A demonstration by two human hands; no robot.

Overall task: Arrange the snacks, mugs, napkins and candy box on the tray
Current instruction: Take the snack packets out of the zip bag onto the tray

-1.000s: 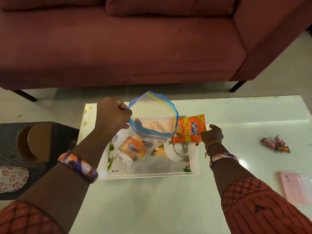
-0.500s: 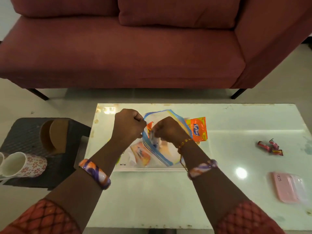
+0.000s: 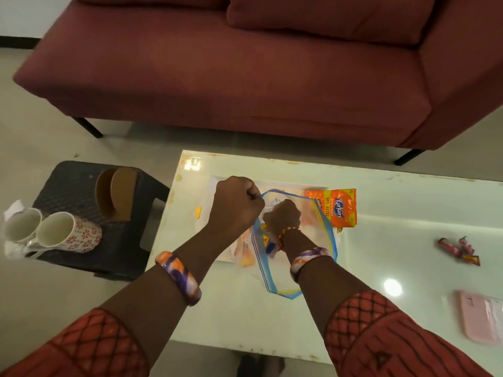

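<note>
A clear zip bag (image 3: 321, 235) with a blue rim stands over the white tray (image 3: 206, 202) on the glass table. My left hand (image 3: 236, 205) is closed on the bag's rim and holds it up. My right hand (image 3: 281, 217) is inside the bag's mouth, fingers closed among snack packets; what it grips is hidden. An orange snack packet (image 3: 336, 209) lies on the tray's right end. Two floral mugs (image 3: 54, 232) lie on their sides on a dark stool (image 3: 89, 210) at the left.
Small red candy wrappers (image 3: 460, 247) lie on the table at the right, and a pink box (image 3: 479, 317) sits near the right edge. A maroon sofa (image 3: 245, 72) stands beyond the table. A brown cardboard piece (image 3: 117, 194) rests on the stool.
My right hand left the orange packet on the tray's right end and went into the bag. My view shifted left, bringing the mugs and stool into sight.
</note>
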